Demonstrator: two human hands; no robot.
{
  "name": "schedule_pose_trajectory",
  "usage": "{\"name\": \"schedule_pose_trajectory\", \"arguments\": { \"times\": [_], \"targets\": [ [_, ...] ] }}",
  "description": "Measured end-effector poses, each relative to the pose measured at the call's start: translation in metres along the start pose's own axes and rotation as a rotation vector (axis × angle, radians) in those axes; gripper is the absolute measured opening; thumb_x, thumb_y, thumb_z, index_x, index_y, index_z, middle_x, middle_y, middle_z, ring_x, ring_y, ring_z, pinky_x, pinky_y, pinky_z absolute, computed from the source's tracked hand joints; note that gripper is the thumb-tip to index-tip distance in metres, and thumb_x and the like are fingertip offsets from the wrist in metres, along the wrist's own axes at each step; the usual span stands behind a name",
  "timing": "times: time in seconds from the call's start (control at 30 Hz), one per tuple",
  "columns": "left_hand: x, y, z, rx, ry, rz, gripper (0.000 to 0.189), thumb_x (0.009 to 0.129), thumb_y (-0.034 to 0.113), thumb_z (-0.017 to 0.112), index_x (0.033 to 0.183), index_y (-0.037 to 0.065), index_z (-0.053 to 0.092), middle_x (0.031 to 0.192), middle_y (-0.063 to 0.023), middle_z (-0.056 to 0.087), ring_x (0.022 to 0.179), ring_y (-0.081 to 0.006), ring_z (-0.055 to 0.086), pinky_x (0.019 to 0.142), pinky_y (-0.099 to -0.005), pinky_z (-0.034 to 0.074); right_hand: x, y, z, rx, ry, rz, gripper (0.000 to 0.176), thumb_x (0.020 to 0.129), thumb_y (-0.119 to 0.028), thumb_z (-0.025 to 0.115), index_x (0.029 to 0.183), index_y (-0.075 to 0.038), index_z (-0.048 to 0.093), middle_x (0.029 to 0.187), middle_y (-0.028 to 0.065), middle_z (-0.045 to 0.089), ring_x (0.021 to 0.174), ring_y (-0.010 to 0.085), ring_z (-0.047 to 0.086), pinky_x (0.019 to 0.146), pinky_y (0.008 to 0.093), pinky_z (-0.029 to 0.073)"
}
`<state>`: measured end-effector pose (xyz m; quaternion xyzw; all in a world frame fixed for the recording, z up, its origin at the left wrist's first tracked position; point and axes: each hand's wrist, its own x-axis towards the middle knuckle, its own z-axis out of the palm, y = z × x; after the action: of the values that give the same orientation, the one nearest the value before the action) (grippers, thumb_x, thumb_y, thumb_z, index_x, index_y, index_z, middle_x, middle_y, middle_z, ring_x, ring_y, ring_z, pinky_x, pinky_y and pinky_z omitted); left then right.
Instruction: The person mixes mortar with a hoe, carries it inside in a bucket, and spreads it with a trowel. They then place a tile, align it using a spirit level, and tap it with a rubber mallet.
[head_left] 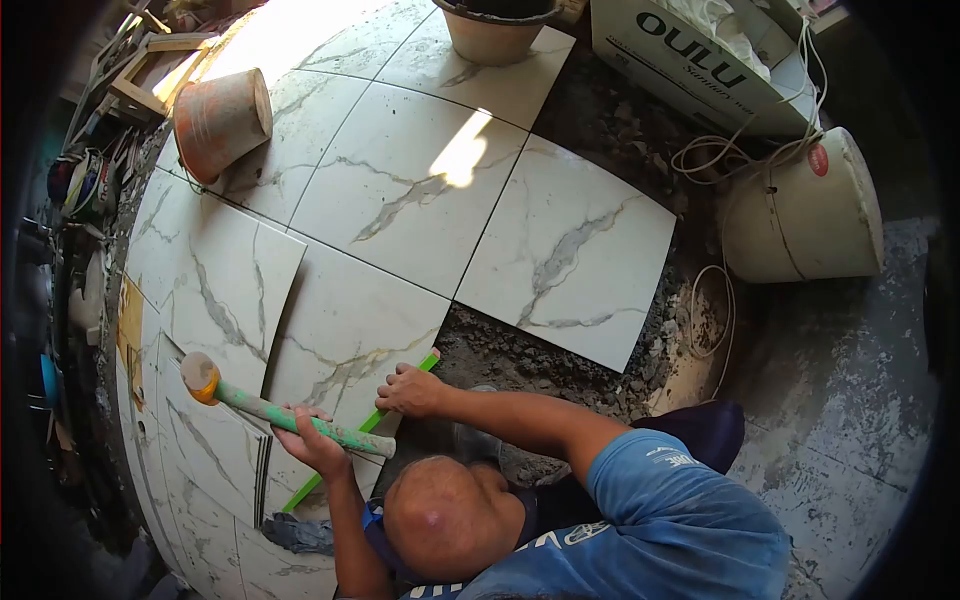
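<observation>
My left hand point(312, 445) is shut on the green handle of a rubber mallet point(262, 408), whose orange and cream head point(200, 377) hovers over a white marble-pattern tile point(215, 290). My right hand point(410, 390) presses flat on the near edge of the neighbouring tile point(350, 330), on top of a green straightedge point(305, 490) that runs diagonally along that edge. I see my own head and blue shirt at the bottom of the view.
Rough grey mortar bed point(510, 355) lies beside the tile edge, with a separate tile point(570, 250) set on it. An orange bucket point(222, 120) lies tipped on the tiles. A white bucket point(800, 210), white cable point(705, 300), cardboard box point(690, 60) and tub point(495, 30) stand around.
</observation>
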<state>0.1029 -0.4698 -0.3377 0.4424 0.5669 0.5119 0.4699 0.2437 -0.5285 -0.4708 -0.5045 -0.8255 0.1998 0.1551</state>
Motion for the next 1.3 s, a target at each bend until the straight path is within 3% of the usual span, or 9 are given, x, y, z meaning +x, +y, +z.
{"name": "schedule_pose_trajectory", "arguments": {
  "times": [0.2, 0.27, 0.37, 0.5, 0.63, 0.7, 0.87, 1.17, 1.3],
  "targets": [
    [0.010, 0.005, 0.065, -0.166, -0.229, -0.084, 0.036, 0.094, 0.021, 0.053, 0.118, -0.001, 0.038, 0.082, -0.0057, 0.046, 0.067, -0.0132, 0.047, 0.060, -0.0276, 0.042, 0.030, -0.008, 0.012, 0.077, 0.576, 0.070, 0.014, 0.081, -0.022, 0.056, 0.089, -0.014, 0.063, 0.088, 0.0044, 0.063, 0.093, 0.0218, 0.060, 0.088, 0.0389, 0.044],
    [0.012, 0.003, 0.084, -0.251, -0.362, -0.094, 0.034, 0.096, 0.021, 0.051, 0.118, 0.000, 0.036, 0.083, -0.0063, 0.048, 0.073, -0.0138, 0.047, 0.067, -0.0282, 0.042, -0.008, 0.015, -0.051, 0.517, 0.500, 0.291, 0.022, 0.086, -0.023, 0.058, 0.100, -0.007, 0.065, 0.095, 0.0100, 0.064, 0.098, 0.0292, 0.060, 0.090, 0.0410, 0.046],
    [0.005, -0.024, 0.117, -0.165, -0.508, -0.064, 0.035, 0.098, 0.023, 0.049, 0.119, 0.001, 0.032, 0.087, -0.0072, 0.051, 0.080, -0.0137, 0.047, 0.078, -0.0296, 0.041, -0.074, 0.057, -0.105, 1.535, 0.321, 0.645, 0.046, 0.098, -0.040, 0.051, 0.117, 0.001, 0.058, 0.100, 0.0102, 0.064, 0.093, 0.0179, 0.059, 0.085, 0.0307, 0.046],
    [-0.045, -0.046, 0.188, -0.200, -0.779, -0.008, 0.037, 0.100, 0.026, 0.049, 0.118, 0.001, 0.029, 0.096, -0.0097, 0.057, 0.090, -0.0135, 0.051, 0.089, -0.0288, 0.039, -0.123, 0.056, -0.156, 1.179, 0.157, 0.463, 0.059, 0.085, -0.037, 0.069, 0.127, -0.001, 0.048, 0.098, 0.0114, 0.062, 0.092, 0.0174, 0.059, 0.086, 0.0309, 0.047],
    [-0.072, -0.064, 0.224, 0.197, -1.178, 0.322, 0.046, 0.097, 0.043, 0.051, 0.115, 0.001, 0.046, 0.104, -0.0142, 0.060, 0.106, -0.0274, 0.052, 0.098, -0.0418, 0.035, -0.165, 0.049, -0.163, 1.159, 0.419, 1.032, 0.042, 0.086, -0.022, 0.064, 0.121, -0.002, 0.051, 0.085, 0.0089, 0.060, 0.077, 0.0195, 0.058, 0.072, 0.0345, 0.048],
    [-0.069, -0.080, 0.240, 0.384, -1.389, 0.660, 0.052, 0.093, 0.051, 0.051, 0.113, 0.003, 0.053, 0.112, -0.0160, 0.060, 0.119, -0.0344, 0.046, 0.105, -0.0503, 0.028, -0.199, 0.058, -0.144, 0.694, 0.652, 1.090, 0.038, 0.088, -0.025, 0.065, 0.114, 0.000, 0.053, 0.077, 0.0072, 0.057, 0.071, 0.0185, 0.056, 0.065, 0.0344, 0.047],
    [-0.061, -0.153, 0.279, 0.950, -1.067, 0.790, 0.081, 0.091, 0.052, 0.052, 0.146, -0.003, 0.027, 0.155, -0.0261, 0.014, 0.145, -0.0392, 0.012, 0.117, -0.0502, 0.012, -0.262, 0.077, -0.109, 0.989, 0.800, 1.464, 0.035, 0.095, -0.037, 0.060, 0.101, -0.003, 0.053, 0.067, 0.0021, 0.051, 0.052, 0.0088, 0.046, 0.047, 0.0258, 0.040],
    [-0.053, -0.179, 0.281, 1.051, -0.983, 0.803, 0.095, 0.088, 0.061, 0.050, 0.148, -0.005, 0.020, 0.156, -0.0252, 0.014, 0.145, -0.0386, 0.012, 0.117, -0.0490, 0.011, -0.232, 0.099, -0.130, 1.038, 1.247, 1.172, 0.035, 0.099, -0.034, 0.053, 0.115, -0.005, 0.040, 0.063, -0.0003, 0.045, 0.042, 0.0076, 0.040, 0.038, 0.0235, 0.036],
    [-0.052, -0.175, 0.280, 1.082, -0.977, 0.823, 0.095, 0.088, 0.060, 0.051, 0.148, -0.006, 0.019, 0.155, -0.0264, 0.014, 0.145, -0.0394, 0.012, 0.117, -0.0493, 0.011, -0.254, 0.092, -0.094, 1.147, 0.829, 1.426, 0.033, 0.097, -0.037, 0.056, 0.110, -0.008, 0.047, 0.061, 0.0007, 0.047, 0.042, 0.0092, 0.045, 0.038, 0.0248, 0.038]
  ]
}}
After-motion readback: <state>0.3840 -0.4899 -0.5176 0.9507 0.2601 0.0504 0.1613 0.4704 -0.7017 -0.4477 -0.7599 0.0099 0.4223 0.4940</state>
